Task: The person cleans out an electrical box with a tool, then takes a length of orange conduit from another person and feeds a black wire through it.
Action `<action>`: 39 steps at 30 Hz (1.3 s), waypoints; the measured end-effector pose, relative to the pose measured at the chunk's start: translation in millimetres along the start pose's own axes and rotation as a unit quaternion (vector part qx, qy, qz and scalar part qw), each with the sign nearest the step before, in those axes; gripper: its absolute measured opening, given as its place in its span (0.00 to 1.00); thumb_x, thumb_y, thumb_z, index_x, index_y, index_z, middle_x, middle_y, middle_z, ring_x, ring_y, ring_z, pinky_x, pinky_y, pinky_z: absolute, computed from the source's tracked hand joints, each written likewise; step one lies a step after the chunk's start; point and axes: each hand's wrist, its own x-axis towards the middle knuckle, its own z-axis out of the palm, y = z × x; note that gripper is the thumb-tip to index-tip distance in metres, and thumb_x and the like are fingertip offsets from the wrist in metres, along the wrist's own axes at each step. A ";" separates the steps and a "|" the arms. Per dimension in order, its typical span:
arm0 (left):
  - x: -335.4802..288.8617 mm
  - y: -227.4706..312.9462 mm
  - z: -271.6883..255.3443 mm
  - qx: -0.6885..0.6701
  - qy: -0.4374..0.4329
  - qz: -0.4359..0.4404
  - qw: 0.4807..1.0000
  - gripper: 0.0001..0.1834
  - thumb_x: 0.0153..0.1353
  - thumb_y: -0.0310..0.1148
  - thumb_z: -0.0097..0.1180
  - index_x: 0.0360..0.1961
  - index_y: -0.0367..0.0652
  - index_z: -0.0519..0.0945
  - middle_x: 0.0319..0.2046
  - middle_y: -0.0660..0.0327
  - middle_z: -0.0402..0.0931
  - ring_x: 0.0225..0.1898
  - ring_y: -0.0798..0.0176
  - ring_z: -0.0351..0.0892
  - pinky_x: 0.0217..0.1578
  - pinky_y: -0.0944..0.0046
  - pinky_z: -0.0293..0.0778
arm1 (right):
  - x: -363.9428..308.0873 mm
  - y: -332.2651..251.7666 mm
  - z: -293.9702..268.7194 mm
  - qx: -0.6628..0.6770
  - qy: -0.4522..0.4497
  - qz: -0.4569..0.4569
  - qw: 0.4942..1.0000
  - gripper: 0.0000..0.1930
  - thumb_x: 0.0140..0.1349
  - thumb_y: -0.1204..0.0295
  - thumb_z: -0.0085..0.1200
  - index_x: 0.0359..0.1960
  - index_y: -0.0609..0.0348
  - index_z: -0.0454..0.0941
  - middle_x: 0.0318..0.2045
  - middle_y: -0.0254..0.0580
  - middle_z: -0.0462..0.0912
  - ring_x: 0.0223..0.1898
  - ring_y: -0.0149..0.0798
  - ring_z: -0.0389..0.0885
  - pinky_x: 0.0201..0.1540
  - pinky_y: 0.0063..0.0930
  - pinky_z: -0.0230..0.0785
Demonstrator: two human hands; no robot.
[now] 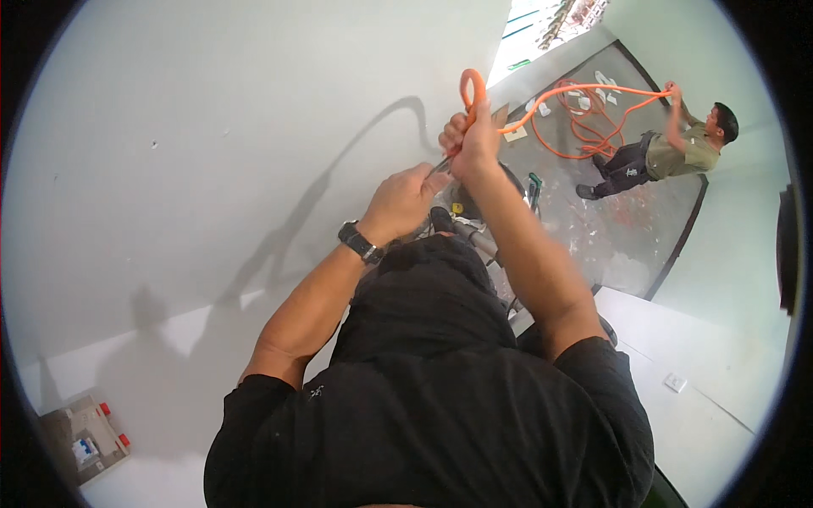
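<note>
An orange hose point(584, 86), or a cable of that shape, runs in from the right to my raised hands. My right hand point(474, 144) is closed round it, and a short loop stands up above the fist. Close below and to the left, my left hand point(402, 203), with a black watch on its wrist, is closed too. It pinches a thin, dark, stiff piece point(439, 166) that reaches toward my right fist. How that piece joins the hose is hidden by my fingers.
Beyond, a co-worker point(677, 152) holds up the same hose, with coils point(584, 135) on the grey floor. Clutter including a yellow thing point(457, 208) lies below my hands. A pale wall point(212, 127) fills the left; an open toolbox point(97, 432) sits lower left.
</note>
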 end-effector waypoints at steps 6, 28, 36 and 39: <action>5.3 14.6 -5.1 0.033 0.141 0.023 0.989 0.21 0.76 0.44 0.46 0.33 0.35 0.74 0.29 0.39 0.78 0.34 0.30 0.78 0.32 0.39 0.71 | -13.2 5.5 45.2 -0.024 -0.067 -0.104 0.992 0.14 0.80 0.54 0.38 0.42 0.48 0.56 0.28 0.36 0.67 0.25 0.32 0.67 0.29 0.31 0.67; 26.1 -34.4 32.8 -0.412 0.122 -0.151 0.890 0.26 0.68 0.40 0.43 0.65 0.44 0.56 0.41 0.60 0.68 0.43 0.64 0.73 0.41 0.62 0.72 | -65.0 62.6 3.2 -0.305 0.029 -0.175 0.936 0.15 0.78 0.60 0.40 0.52 0.61 0.62 0.41 0.47 0.81 0.42 0.36 0.80 0.44 0.34 0.74; 15.2 -36.0 69.0 -0.504 0.065 -0.233 0.829 0.37 0.63 0.37 0.55 0.71 0.46 0.53 0.57 0.59 0.62 0.53 0.61 0.68 0.60 0.50 0.66 | -53.1 55.9 -29.2 -0.108 0.149 -0.027 0.982 0.11 0.78 0.60 0.42 0.50 0.51 0.60 0.29 0.34 0.69 0.28 0.33 0.71 0.30 0.36 0.70; 4.7 -42.9 74.6 -0.511 -0.028 -0.120 0.851 0.25 0.73 0.44 0.49 0.65 0.43 0.64 0.54 0.59 0.68 0.51 0.62 0.71 0.61 0.56 0.66 | -29.0 44.1 -55.4 0.095 0.190 0.101 0.972 0.10 0.78 0.57 0.40 0.43 0.46 0.60 0.24 0.30 0.65 0.18 0.29 0.59 0.23 0.28 0.55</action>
